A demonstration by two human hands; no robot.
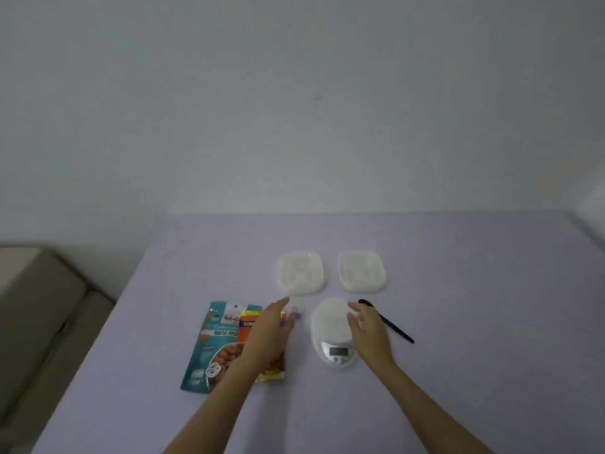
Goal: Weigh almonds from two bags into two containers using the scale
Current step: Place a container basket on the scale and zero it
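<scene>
With left hand [268, 326] flat beside and right hand [365, 326] spread above the white oval digital scale [329, 326], probably fetch the translucent square plastic container [300, 272] behind-left and centre it.

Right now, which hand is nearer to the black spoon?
Right. The right hand hovers over the scale, just beside the spoon; the left hand is over the bags, beyond the scale.

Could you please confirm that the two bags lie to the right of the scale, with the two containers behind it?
Not quite: the head view shows the bags to the left of the scale. The two containers are behind it, as you said.
</scene>
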